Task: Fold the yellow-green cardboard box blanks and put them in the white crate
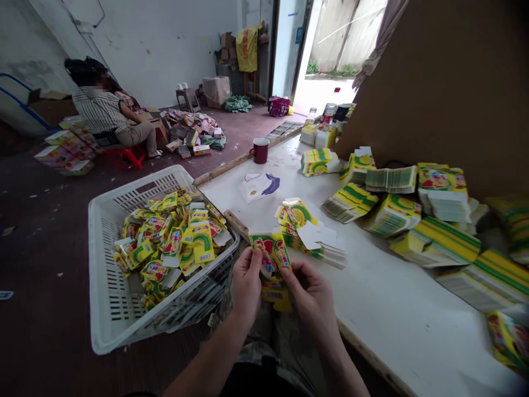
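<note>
Both my hands hold one small yellow and green printed carton (273,264) over my lap, at the near edge of the white table (384,309). My left hand (247,284) grips its left side with the thumb on the front. My right hand (311,295) pinches its right lower side. Just behind it on the table lies a loose stack of flat cartons (308,229) of the same print. To my left stands a white plastic basket (107,286) filled with several folded cartons (173,240).
Bundles of flat cartons (413,212) line the table's right side under a brown board (446,82). A red mug (260,150) and a white packet (259,186) sit farther back. A seated person (109,113) works on the floor beside piles of boxes (194,132). An open doorway (330,49) is behind.
</note>
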`<act>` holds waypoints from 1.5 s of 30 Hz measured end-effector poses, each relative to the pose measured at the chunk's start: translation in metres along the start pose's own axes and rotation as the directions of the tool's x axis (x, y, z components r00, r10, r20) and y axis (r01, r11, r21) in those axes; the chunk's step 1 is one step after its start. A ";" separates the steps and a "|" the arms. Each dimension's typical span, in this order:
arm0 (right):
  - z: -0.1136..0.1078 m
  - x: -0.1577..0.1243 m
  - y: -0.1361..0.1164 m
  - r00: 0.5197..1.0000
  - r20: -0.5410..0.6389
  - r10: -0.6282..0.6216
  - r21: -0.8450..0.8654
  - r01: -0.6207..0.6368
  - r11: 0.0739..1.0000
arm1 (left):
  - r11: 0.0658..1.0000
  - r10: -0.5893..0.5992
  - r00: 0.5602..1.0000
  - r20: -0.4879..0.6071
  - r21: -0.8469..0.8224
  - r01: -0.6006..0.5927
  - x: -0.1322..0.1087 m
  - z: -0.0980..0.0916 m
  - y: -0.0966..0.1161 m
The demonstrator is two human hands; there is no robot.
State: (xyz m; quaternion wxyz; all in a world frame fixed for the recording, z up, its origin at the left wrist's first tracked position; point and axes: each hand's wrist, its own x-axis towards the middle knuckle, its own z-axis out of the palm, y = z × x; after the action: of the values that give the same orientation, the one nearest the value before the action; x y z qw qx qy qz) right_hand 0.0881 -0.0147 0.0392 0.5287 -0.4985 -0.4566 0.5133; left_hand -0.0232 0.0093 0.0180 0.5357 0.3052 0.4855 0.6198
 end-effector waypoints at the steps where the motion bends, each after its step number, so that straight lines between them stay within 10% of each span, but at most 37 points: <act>1: -0.003 0.000 -0.001 1.000 -0.001 -0.004 -0.006 0.004 1.000 | 1.000 -0.004 1.000 0.025 -0.020 0.005 0.002 -0.001 0.000; 5: -0.026 -0.004 -0.016 0.979 0.110 -0.169 -0.303 0.195 0.933 | 0.997 0.029 0.991 0.134 -0.068 -0.020 0.011 -0.014 0.021; 8: -0.043 -0.010 -0.032 0.904 0.360 -0.230 -0.564 0.407 0.718 | 0.987 0.144 0.945 0.294 0.024 -0.158 0.015 -0.027 0.049; 14: -0.038 -0.021 -0.048 0.752 0.460 -0.473 -0.626 0.652 0.428 | 0.798 -0.215 0.664 0.716 0.521 -0.303 -0.002 -0.024 0.071; 17: -0.034 -0.023 -0.041 0.791 0.111 -0.602 -0.628 0.525 0.574 | 0.748 -0.152 0.756 0.637 0.574 -0.333 -0.012 -0.016 0.059; 19: -0.032 -0.022 -0.033 0.876 -0.069 -0.477 -0.477 0.391 0.787 | 0.694 -0.087 0.792 0.604 0.607 -0.388 -0.018 -0.013 0.050; 23: -0.025 -0.016 -0.018 0.998 0.046 -0.045 -0.007 0.045 0.999 | 0.647 0.020 0.718 0.696 0.538 -0.540 -0.025 -0.011 0.041; 27: -0.023 -0.012 -0.016 0.996 0.095 0.003 0.097 -0.013 0.995 | 0.588 0.108 0.683 0.722 0.508 -0.630 -0.024 -0.010 0.039; 32: -0.027 -0.016 -0.016 0.942 0.211 -0.262 -0.199 0.304 0.932 | 0.651 0.023 0.720 0.694 0.536 -0.538 -0.018 -0.009 0.033; 37: -0.033 -0.010 -0.006 0.901 0.127 -0.414 -0.428 0.427 0.797 | 0.562 0.179 0.796 0.578 0.603 -0.565 -0.013 -0.011 0.024; 45: -0.057 0.000 -0.010 0.895 0.367 -0.253 -0.513 0.421 0.748 | 0.473 0.091 0.774 0.626 0.657 -0.587 0.002 -0.027 0.048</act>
State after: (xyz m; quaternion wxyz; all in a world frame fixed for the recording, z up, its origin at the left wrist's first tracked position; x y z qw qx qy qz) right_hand 0.1461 -0.0183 0.0443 0.3672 -0.4677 -0.7426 0.3081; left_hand -0.0654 0.0064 0.0533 0.2939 0.7652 0.4826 0.3085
